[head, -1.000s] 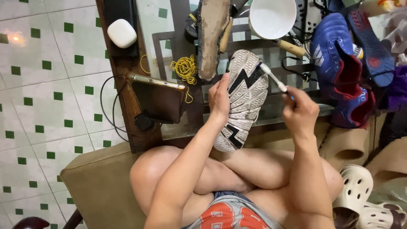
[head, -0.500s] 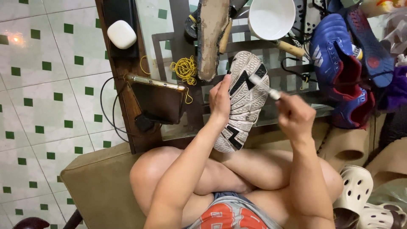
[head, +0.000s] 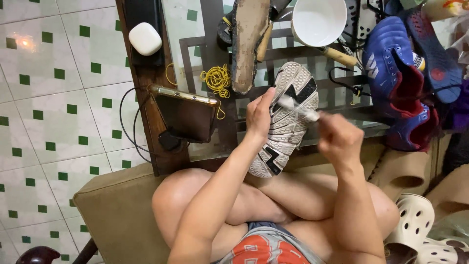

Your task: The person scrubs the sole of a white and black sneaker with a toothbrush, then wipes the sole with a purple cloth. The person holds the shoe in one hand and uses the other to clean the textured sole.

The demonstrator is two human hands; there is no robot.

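Brush now higher across shoe sole.

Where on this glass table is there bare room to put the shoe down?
Bare glass lies between the yellow cord and the phone, and near the table's front edge. The right side is crowded: white bowl, blue shoes, tools.

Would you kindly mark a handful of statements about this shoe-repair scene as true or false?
1. The left hand holds a shoe with its sole facing up. True.
2. The right hand holds a hammer. False: it holds a small white brush against the sole.
3. A white bowl sits on the table beyond the shoe. True.
4. The yellow cord lies coiled on the floor tiles. False: it rests on the glass table.
5. A blue shoe lies to the right. True.
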